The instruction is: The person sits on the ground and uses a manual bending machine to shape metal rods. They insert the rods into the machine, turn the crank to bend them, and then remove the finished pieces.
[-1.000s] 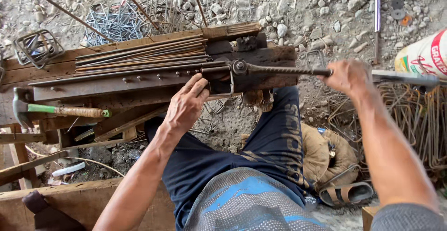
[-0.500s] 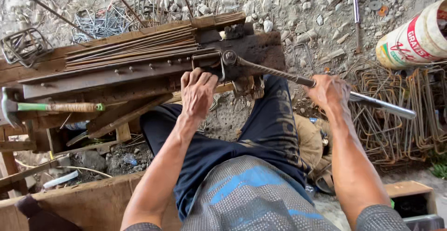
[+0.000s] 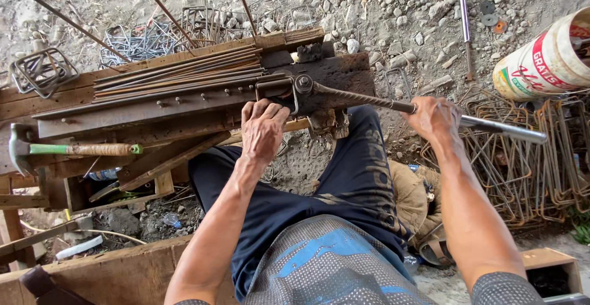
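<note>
My right hand is closed around a long metal bending lever that pivots at a bolt on a worn wooden workbench. My left hand presses down on a thin steel rod bent at the jig by the pivot, fingers curled over the bench's front edge. A bundle of straight rusty rods lies along the bench top behind it. My dark-trousered legs sit below the bench.
A hammer with a green and wooden handle rests at the bench's left end. Stacks of bent wire stirrups lie at the right, more at far left. A white bucket lies on the gravel.
My right hand has swung the lever toward me, so it slopes down to the right. My left hand has moved up the bench to the rod at the pivot.
</note>
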